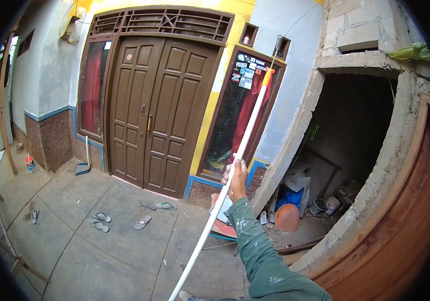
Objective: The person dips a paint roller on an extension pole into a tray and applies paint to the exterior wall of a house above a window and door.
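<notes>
My right hand point(235, 178), at the end of a paint-spotted green sleeve, is wrapped round a long white pole point(206, 233). The pole slants from the bottom edge up to an orange end piece point(268, 75) in front of the right window point(225, 125). From that end a thin metal rod reaches a small dark object point(278, 45) near the wall vent; what it is, I cannot make out. My left hand does not show.
Brown double doors point(147, 113) stand shut ahead. Several sandals point(99, 226) and a dustpan point(82, 168) lie on the concrete floor. At right, a rough doorway point(300, 135) opens on buckets and bags, beside a wooden panel point(395, 215). A red-topped table point(224, 228) stands below my arm.
</notes>
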The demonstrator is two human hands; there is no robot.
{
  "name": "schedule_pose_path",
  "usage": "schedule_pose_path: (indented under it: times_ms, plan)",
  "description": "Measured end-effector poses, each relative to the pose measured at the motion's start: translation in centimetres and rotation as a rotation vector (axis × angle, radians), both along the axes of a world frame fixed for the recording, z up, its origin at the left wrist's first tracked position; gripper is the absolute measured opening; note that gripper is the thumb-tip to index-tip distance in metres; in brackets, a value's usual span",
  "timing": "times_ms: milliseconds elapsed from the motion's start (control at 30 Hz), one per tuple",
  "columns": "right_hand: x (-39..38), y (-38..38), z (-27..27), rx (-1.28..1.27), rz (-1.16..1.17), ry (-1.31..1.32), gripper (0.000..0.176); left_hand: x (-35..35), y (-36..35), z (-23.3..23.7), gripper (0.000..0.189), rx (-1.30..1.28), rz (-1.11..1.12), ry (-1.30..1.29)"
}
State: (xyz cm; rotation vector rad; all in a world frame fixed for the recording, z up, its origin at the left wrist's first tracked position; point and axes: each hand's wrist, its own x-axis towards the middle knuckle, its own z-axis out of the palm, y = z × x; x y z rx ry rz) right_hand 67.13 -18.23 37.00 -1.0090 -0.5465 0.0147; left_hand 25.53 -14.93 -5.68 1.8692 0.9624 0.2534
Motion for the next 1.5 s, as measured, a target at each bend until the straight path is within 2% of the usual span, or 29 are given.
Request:
schedule_pose_path:
  times_ms: [100, 200, 267, 300, 367, 433, 500, 600, 733, 767, 833, 867, 900, 967, 1000, 1100, 1300, 1433, 1500]
  plan:
    - [0.2, -2.0, -2.1, -0.036, -0.079, 0.013, 0.023, 1.0, -1.1, 1.3, 0.028, -0.014, -0.013, -0.047]
    - [-3.4, -2.1, -5.5, -0.062, -0.126, 0.083, 0.026, 0.5, -2.1, 1.9, 0.028, -0.027, -0.037, -0.060]
    - [-4.8, -2.3, -8.5, -0.109, -0.162, 0.102, 0.026, 3.9, -1.9, -1.8, 0.028, 0.206, 0.031, -0.232]
    - [-5.1, -2.6, -9.9, -0.058, -0.116, 0.141, 0.023, 4.2, -1.6, -1.2, 0.028, 0.204, 0.027, -0.219]
    - [-3.8, -3.5, -11.1, -0.009, -0.082, 0.201, 0.021, 5.1, -0.9, 1.6, 0.031, 0.238, 0.022, -0.116]
    - [-0.9, -4.8, -11.6, 0.017, -0.092, 0.201, 0.022, 3.0, -0.2, -1.0, 0.033, 0.199, -0.073, 0.050]
    - [3.2, -6.8, -13.5, -0.003, -0.155, 0.263, 0.027, -0.7, -0.4, -4.9, 0.034, -0.044, -0.150, 0.092]
    - [8.1, -10.4, -18.0, 0.049, -0.188, 0.367, 0.028, -6.3, -0.8, -3.5, 0.032, -0.067, -0.166, 0.302]
    - [8.5, -13.5, -25.9, 0.034, -0.189, 0.658, 0.028, -10.2, -0.1, -2.4, 0.030, -0.053, -0.195, 0.521]
    - [8.2, -13.7, -28.1, 0.039, -0.192, 0.695, 0.028, -10.7, 0.3, -2.6, 0.030, -0.049, -0.197, 0.558]
    - [6.7, -13.8, -32.0, -0.034, -0.245, 0.824, 0.030, -11.6, 1.1, -2.4, 0.026, 0.119, -0.335, 0.381]
    - [5.7, -13.5, -33.5, -0.049, -0.246, 0.875, 0.029, -11.3, 2.8, -1.8, 0.025, 0.277, -0.463, 0.827]
    - [4.6, -13.2, -34.8, -0.041, -0.243, 0.905, 0.029, -11.3, 3.3, -1.2, 0.025, 0.282, -0.466, 0.857]
    - [2.5, -12.6, -37.2, -0.094, -0.204, 0.993, 0.027, -11.5, 4.2, -0.4, 0.030, 0.123, -0.370, 1.099]
    - [1.8, -12.5, -37.8, -0.145, -0.185, 1.011, 0.024, -8.7, 0.2, 5.9, 0.021, 0.059, -0.195, 0.758]
    - [0.3, -11.8, -38.5, -0.241, -0.110, 1.111, 0.022, -9.9, 1.2, 7.1, 0.022, 0.056, -0.209, 0.843]
    - [-1.0, -10.2, -41.6, -0.291, 0.060, 1.171, 0.024, -13.9, 2.2, 5.7, 0.026, 0.018, -0.182, 0.970]
    - [1.0, -8.5, -43.4, -0.358, 0.048, 1.130, 0.027, -16.5, 1.2, 4.8, 0.028, -0.024, -0.132, 1.031]
    - [2.5, -7.8, -44.6, -0.485, -0.038, 1.016, 0.034, -17.6, 0.0, 4.2, 0.030, -0.049, -0.100, 1.053]
